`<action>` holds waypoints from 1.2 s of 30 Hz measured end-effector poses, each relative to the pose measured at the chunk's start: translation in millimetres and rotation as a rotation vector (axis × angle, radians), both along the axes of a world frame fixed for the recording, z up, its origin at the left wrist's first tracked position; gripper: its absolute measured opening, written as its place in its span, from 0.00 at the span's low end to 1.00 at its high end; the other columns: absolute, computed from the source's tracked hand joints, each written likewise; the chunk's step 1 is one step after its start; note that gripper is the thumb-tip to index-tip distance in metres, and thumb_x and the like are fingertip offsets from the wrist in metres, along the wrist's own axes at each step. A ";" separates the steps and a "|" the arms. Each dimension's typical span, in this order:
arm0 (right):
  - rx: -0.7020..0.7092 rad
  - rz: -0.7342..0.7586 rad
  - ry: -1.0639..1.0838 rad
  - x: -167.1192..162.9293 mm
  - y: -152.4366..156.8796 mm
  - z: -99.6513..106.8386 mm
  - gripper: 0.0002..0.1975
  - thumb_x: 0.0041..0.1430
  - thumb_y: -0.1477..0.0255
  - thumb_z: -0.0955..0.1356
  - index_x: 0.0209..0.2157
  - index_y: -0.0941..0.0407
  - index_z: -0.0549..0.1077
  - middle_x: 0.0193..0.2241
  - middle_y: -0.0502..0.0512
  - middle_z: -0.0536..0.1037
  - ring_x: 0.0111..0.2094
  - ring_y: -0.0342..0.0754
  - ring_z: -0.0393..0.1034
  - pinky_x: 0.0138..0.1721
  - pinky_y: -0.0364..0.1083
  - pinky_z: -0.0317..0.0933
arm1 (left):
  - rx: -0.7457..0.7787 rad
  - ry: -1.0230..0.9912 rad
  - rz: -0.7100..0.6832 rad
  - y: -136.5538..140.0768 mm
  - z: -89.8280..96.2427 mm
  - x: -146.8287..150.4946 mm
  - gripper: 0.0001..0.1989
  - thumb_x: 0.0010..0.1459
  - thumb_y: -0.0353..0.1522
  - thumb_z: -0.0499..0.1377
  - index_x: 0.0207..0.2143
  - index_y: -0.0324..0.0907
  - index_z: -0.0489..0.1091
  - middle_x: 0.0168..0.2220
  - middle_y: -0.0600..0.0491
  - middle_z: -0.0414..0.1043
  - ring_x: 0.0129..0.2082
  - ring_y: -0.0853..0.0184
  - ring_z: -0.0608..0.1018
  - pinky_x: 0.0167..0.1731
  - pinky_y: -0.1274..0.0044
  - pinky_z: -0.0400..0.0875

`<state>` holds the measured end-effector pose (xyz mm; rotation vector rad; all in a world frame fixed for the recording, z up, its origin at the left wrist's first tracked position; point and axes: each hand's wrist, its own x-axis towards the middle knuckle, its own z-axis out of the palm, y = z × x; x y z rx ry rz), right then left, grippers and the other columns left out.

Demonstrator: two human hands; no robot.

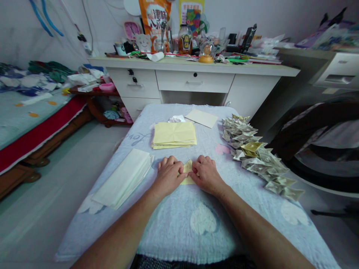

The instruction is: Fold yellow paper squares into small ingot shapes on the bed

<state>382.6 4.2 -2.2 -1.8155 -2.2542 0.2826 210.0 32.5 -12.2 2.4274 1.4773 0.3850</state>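
Between my hands a small piece of folded yellow paper (187,181) lies on the cloth-covered table (168,228). My left hand (169,175) has its fingers curled and grips the paper's left side, thumb on top. From the right, my right hand (206,174) pinches the same paper, and the two thumbs nearly meet. Much of the paper is hidden under the fingers. Just beyond the hands sits a stack of yellow paper sheets (174,133). A stack of long whitish paper (123,178) lies to the left of my left hand.
Rows of folded paper pieces (260,160) run along the table's right side. A pale card (202,118) and a crumpled white item (176,118) lie at the back. Behind stands a white desk (196,80) with clutter on top; a bed (30,116) is left, a washing machine (333,130) right.
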 end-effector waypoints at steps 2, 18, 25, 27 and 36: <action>0.025 -0.025 -0.008 -0.8 -0.7 -1.5 0.11 0.56 0.61 0.66 0.33 0.55 0.70 0.38 0.57 0.67 0.41 0.53 0.59 0.39 0.49 0.51 | -0.012 0.009 0.040 1.6 -0.8 -2.9 0.10 0.51 0.40 0.61 0.32 0.45 0.67 0.39 0.53 0.64 0.42 0.60 0.64 0.39 0.71 0.55; -0.117 -0.041 0.107 58.4 12.4 -7.7 0.36 0.45 0.64 0.73 0.56 0.50 0.59 0.57 0.61 0.57 0.60 0.58 0.49 0.57 0.58 0.46 | -0.168 0.020 0.073 13.6 5.1 -26.9 0.11 0.48 0.37 0.60 0.37 0.51 0.69 0.45 0.54 0.63 0.47 0.58 0.62 0.44 0.69 0.56; -0.131 0.052 0.184 73.1 10.8 2.6 0.30 0.46 0.73 0.70 0.53 0.56 0.61 0.55 0.63 0.60 0.58 0.55 0.53 0.57 0.55 0.49 | -0.195 -0.060 0.013 15.2 5.8 -27.6 0.11 0.48 0.32 0.58 0.36 0.50 0.71 0.44 0.54 0.65 0.47 0.58 0.62 0.46 0.67 0.55; -0.122 0.077 0.223 73.3 11.1 4.6 0.25 0.47 0.75 0.69 0.49 0.57 0.63 0.55 0.62 0.60 0.58 0.54 0.52 0.58 0.55 0.48 | -0.204 -0.061 0.018 15.7 6.4 -26.2 0.11 0.47 0.31 0.59 0.36 0.50 0.72 0.44 0.54 0.66 0.47 0.58 0.63 0.47 0.67 0.56; -0.051 0.166 0.261 44.4 7.9 -1.7 0.18 0.46 0.64 0.72 0.38 0.56 0.70 0.54 0.61 0.61 0.58 0.57 0.51 0.57 0.57 0.47 | -0.177 -0.155 -0.084 12.2 10.9 -19.1 0.11 0.44 0.25 0.54 0.32 0.44 0.68 0.38 0.55 0.69 0.42 0.62 0.66 0.43 0.71 0.59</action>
